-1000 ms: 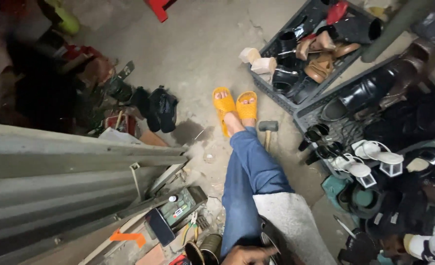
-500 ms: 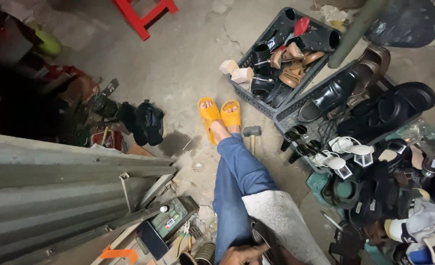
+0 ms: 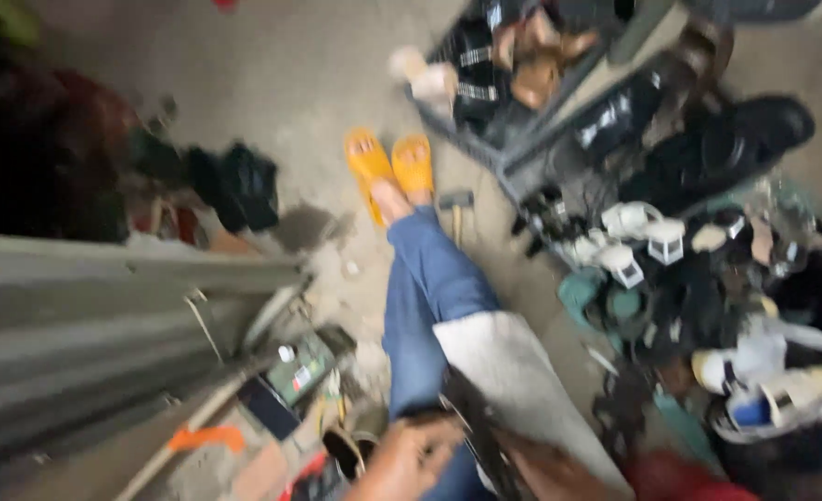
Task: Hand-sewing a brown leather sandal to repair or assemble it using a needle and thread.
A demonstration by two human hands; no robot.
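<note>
The view is motion-blurred. My left hand (image 3: 400, 461) is at the bottom edge, its fingers curled against a dark, flat item (image 3: 471, 422) that lies on my lap; its kind is unclear. My right hand (image 3: 545, 470) is only a blurred sliver beside that item, so its grip is hidden. A grey-white cloth (image 3: 513, 371) covers my right thigh. My legs in blue jeans (image 3: 425, 288) stretch forward over the concrete floor and end in orange sandals (image 3: 390, 165).
A hammer (image 3: 455, 211) lies by my feet. Black crates of shoes (image 3: 513, 65) and a heap of shoes (image 3: 708, 278) fill the right. Corrugated metal sheet (image 3: 86, 325) is on the left, with tools and a can (image 3: 346, 450) near my left hand.
The view has tipped down and blurred. My hands and the dark item have come further into the picture at the bottom. My legs have not moved.
</note>
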